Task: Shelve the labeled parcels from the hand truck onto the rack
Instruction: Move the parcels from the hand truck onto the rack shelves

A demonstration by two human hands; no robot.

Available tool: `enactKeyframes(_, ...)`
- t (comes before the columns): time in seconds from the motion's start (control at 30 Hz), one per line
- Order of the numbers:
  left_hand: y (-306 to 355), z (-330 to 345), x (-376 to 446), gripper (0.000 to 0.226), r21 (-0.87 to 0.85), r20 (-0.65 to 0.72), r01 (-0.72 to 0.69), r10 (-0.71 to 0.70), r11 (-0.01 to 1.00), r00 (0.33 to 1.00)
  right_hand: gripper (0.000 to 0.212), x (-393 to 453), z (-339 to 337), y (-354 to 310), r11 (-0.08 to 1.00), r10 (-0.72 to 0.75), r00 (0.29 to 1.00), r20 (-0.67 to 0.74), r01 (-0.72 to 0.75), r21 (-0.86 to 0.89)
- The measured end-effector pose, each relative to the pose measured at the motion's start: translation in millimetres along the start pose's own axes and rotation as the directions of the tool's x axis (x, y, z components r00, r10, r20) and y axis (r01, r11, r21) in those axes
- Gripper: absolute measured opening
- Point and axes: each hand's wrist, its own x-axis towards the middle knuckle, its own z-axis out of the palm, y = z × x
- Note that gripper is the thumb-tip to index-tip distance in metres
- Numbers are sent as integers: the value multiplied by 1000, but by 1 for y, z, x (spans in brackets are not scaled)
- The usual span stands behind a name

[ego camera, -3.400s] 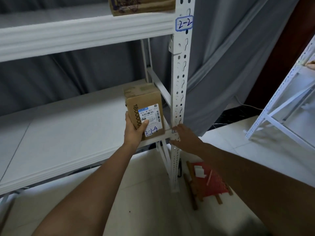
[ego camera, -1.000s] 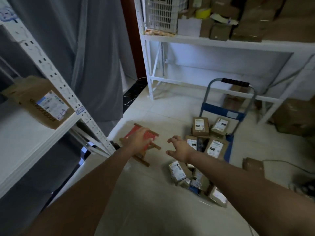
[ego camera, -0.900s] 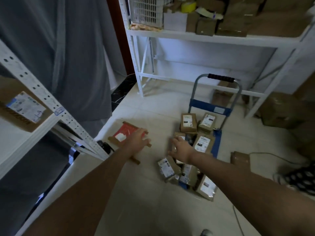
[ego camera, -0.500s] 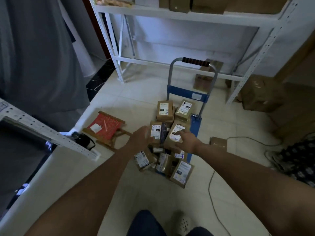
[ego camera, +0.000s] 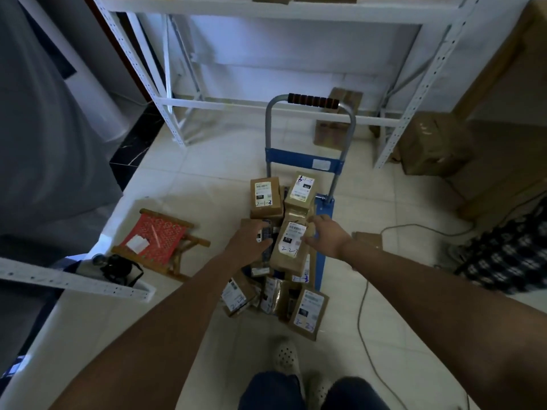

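A blue hand truck [ego camera: 321, 232] stands on the tiled floor with several brown labeled parcels piled on and in front of it. My right hand [ego camera: 327, 236] pinches the right edge of the top parcel [ego camera: 288, 250], whose label reads 2-2-7. My left hand [ego camera: 247, 242] hovers over the pile just left of that parcel, fingers and thumb spread in a loose curve; whether it touches anything is unclear. Parcel 2-1-3 [ego camera: 265, 196] and another labeled one [ego camera: 302, 190] lie nearer the handle. The near rack shows only as a white perforated beam [ego camera: 74, 282] at lower left.
A red folding stool [ego camera: 157, 239] and a black object [ego camera: 118, 269] lie left of the pile. A second white rack [ego camera: 165, 84] stands at the back, with boxes under it. A cable [ego camera: 362, 306] runs over the floor. Someone in patterned clothing [ego camera: 503, 253] sits at right. My feet [ego camera: 285, 355] are near the pile.
I turned from the rack, where my left hand set down a parcel, toward the hand truck. Both hands came down onto the pile, and my right hand took the 2-2-7 parcel's edge.
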Motion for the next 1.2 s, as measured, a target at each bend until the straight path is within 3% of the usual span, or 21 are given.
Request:
enactKeyframes(0.23,1,30,55,43,20,38,-18,17,1000,999,67,40,12,31,998,46,999,-7,-46,42)
enactKeyframes(0.43,0,96,99,49,10,73,-34,34,999,997,68,75,35,90,997,64,998,3,-64,45)
enactKeyframes(0.8,-5,282,181,47,-42,90,-121,124,992,988,67,144,128,257,988,153,987,-50,-153,-5)
enactKeyframes(0.93,-16,349,218,51,-34,176,-169,172,985,969,70,178,164,326,976,212,974,-83,-215,-26)
enactKeyframes(1.03,-28,396,250,50,-26,144,-198,200,980,969,71,207,188,373,969,244,965,-99,-246,-8)
enactKeyframes(1.2,-55,469,304,53,5,152,-175,173,984,973,69,251,227,454,965,247,960,-128,-256,-57)
